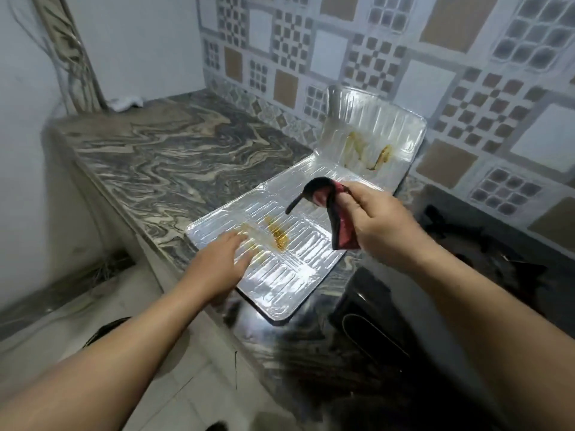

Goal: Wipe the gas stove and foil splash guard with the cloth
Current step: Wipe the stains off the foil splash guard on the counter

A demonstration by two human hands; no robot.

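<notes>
**Hands, a cloth and a shiny foil guard**

The right hand (378,219) is up in the air above the foil guard (289,244). Its fingers are curled tight round a cloth (339,219). The cloth is red with dark edges, and it hangs down from the hand in loose folds. One dark end sticks out to the left of the hand.

The left hand (222,259) lies flat on the foil guard, down and to the left of the right hand. Its fingers are straight and spread out. It holds nothing. The fingertips touch the foil close to some yellow-brown stains (275,236).

The foil guard is silver and bumpy. One part lies flat on the desk (149,163), under both hands. The other part stands up behind the right hand and leans on the tiled wall (466,73). That part has yellow stains too.

The stove (373,312) is black and shiny. It sits on the desk below the right hand, just beside the foil guard. It looks blurry.

A small white rag (126,102) lies far off, in the corner of the desk beyond the left hand.
</notes>
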